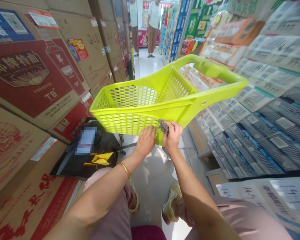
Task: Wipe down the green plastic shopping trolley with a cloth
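Note:
A lime-green plastic shopping cart [175, 106] with perforated sides and a looped handle stands tilted in front of me. My left hand [147, 140] grips the lower part of its near side, fingers curled against the plastic. A crumpled dark grey rag [163, 126] is pinched in my right hand [173, 133], which presses it to the cart's side just right of my left hand. The two hands are close together but apart. What lies under the curled fingers is hidden.
Stacked cardboard cartons [72, 63] rise on the left. A black bag or box [65, 160] lies low there, with a phone and a yellow packet [102, 158] on it. Packaged paper goods [270, 63] line the right. Further down the aisle a person [153, 26] stands.

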`<state>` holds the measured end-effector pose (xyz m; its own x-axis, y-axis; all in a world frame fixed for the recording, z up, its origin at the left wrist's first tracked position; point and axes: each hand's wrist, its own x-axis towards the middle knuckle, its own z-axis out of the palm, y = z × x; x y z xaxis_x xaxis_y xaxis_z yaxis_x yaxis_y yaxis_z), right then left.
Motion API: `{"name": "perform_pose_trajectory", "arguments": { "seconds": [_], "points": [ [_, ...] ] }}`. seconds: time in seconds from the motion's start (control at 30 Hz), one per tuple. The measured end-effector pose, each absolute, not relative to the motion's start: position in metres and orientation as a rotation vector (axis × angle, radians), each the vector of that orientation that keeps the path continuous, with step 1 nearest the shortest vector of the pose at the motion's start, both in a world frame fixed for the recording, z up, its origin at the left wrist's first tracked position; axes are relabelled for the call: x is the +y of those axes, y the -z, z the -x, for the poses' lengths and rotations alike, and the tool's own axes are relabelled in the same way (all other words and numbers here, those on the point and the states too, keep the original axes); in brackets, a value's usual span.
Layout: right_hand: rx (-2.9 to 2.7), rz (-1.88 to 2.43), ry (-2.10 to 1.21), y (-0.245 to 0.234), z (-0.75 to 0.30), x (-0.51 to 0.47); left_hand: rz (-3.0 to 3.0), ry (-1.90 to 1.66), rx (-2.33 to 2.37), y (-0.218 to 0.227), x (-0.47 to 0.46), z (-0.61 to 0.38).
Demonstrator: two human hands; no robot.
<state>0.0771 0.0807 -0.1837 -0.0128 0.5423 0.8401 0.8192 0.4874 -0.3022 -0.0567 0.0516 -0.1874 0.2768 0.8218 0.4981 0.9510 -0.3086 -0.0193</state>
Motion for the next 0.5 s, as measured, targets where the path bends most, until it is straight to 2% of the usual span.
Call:
{"name": "perform_pose_trajectory", "arguments": {
  "seconds": [0.13, 0.33, 0.5],
  "points": [
    [-1.691, 1.175, 0.341, 0.185, -0.079, 0.081, 2.249, 0.501, -1.653, 0.189, 0.057, 0.053],
    [-1.623, 1.171, 0.399, 0.184, -0.067, 0.094, 2.229, 0.564, -1.614, 0.192, 0.071, 0.055],
    [-1.59, 1.22, 0.569, 0.207, -0.054, 0.106, 2.257, 0.691, -1.55, 0.205, 0.081, 0.066]
  ]
}}
